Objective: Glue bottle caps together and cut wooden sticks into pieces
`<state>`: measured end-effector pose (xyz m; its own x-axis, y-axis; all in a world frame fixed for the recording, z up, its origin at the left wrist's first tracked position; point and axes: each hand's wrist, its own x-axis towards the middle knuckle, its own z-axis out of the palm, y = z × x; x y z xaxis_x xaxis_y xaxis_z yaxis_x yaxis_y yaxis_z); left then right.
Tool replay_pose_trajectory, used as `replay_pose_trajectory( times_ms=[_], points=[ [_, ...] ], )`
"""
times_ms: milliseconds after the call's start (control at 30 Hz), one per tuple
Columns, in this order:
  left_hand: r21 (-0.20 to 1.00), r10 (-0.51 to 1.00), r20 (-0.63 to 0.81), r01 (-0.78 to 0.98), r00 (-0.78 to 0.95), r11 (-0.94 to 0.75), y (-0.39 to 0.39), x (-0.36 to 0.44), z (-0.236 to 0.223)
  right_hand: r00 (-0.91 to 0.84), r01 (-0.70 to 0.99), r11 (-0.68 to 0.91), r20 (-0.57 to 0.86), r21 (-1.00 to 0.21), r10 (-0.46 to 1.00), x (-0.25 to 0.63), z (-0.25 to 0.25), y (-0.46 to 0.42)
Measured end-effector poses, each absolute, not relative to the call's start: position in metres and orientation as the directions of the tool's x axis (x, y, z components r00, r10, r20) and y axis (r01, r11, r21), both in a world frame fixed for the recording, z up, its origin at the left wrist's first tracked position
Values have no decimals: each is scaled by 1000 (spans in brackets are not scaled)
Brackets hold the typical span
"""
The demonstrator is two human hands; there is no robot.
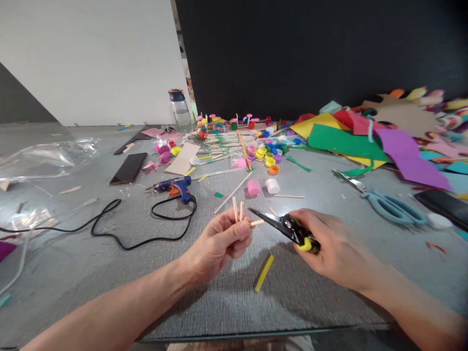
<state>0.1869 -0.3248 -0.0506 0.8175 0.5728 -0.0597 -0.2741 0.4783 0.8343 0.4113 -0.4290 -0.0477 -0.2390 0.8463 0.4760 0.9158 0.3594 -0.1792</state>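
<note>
Several short wooden sticks (236, 209) are pinched in my left hand (228, 236); two point up and one sticks out to the right. My right hand (329, 243) is wrapped round the black and yellow handles of a pair of pliers-like cutters (287, 226). Their dark jaws point left, close to the end of the stick that juts out from my left hand. Whether the jaws touch it, I cannot tell. Below the hands, a yellow strip (264, 274) lies on the grey table (219, 312).
A blue glue gun (175, 187) with a looping black cord (139, 243) lies at left, near a phone (128, 168). Blue-handled scissors (393, 207) are at right. Bottle caps (253, 187), coloured sheets (347, 141) and a water bottle (180, 108) sit farther back.
</note>
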Motion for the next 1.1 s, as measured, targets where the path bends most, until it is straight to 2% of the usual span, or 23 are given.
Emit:
replay_pose_trajectory(
  times_ms=[200,467,633,767,833,933,1000,1100],
  points=[
    [833,573,-39,-290,818,471,-323,188,-50,-207,901,340,421,-270,883,410,-47,-430],
    [847,594,-67,-269,802,458,-324,190,-50,-214,911,337,427,-237,879,407,-47,-428],
    [851,581,-69,-256,811,459,-323,190,-47,-121,926,252,412,-280,903,409,-49,-426],
    [861,562,-106,-207,820,464,-320,188,-48,73,963,46,418,-267,906,433,-54,-413],
    [866,555,-138,-172,820,470,-317,187,-50,201,973,-131,412,-193,889,454,-58,-405],
    [856,535,-178,-138,826,498,-315,188,-54,350,934,-353,330,-54,877,487,-66,-394],
    [848,520,-171,-144,837,510,-315,188,-56,416,900,-436,261,18,871,503,-72,-390],
    [845,521,-115,-193,846,499,-316,189,-57,453,880,-473,234,37,860,514,-77,-386]
  ],
)
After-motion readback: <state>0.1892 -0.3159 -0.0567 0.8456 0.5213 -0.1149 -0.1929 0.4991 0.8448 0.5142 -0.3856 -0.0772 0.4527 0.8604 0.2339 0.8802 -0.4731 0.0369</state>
